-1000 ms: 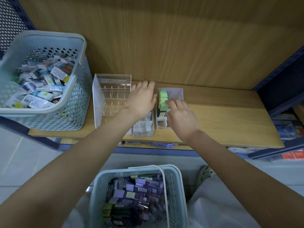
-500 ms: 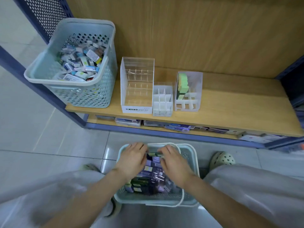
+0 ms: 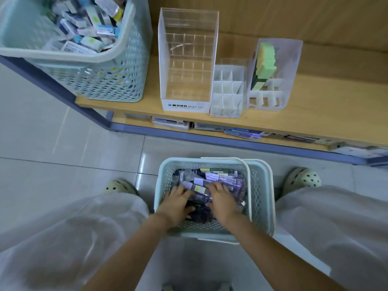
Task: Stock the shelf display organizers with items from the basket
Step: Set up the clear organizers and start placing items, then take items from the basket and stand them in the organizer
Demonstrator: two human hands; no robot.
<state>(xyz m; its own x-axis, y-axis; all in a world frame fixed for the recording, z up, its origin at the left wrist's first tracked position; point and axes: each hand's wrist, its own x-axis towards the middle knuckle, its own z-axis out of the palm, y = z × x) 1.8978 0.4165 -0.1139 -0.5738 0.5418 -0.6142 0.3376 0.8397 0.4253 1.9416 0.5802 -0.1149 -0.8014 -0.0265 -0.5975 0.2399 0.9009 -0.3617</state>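
Observation:
A pale blue basket stands on the floor between my knees, filled with purple packets. Both hands are inside it. My left hand and my right hand lie side by side on the packets with fingers spread, and no packet is lifted. On the wooden shelf stand three organizers: a tall clear one labelled MONO, with no items in it, a small white divided one, and a translucent one holding a row of green items in its left column.
A second pale blue basket of small boxed items sits at the shelf's left end. Flat packets lie on the lower shelf. My shoes and light trouser legs flank the floor basket.
A second ago my hands were up at the organizers. They dropped into the floor basket, and since half a second ago they have slid deeper over the purple packets as the view tilted down.

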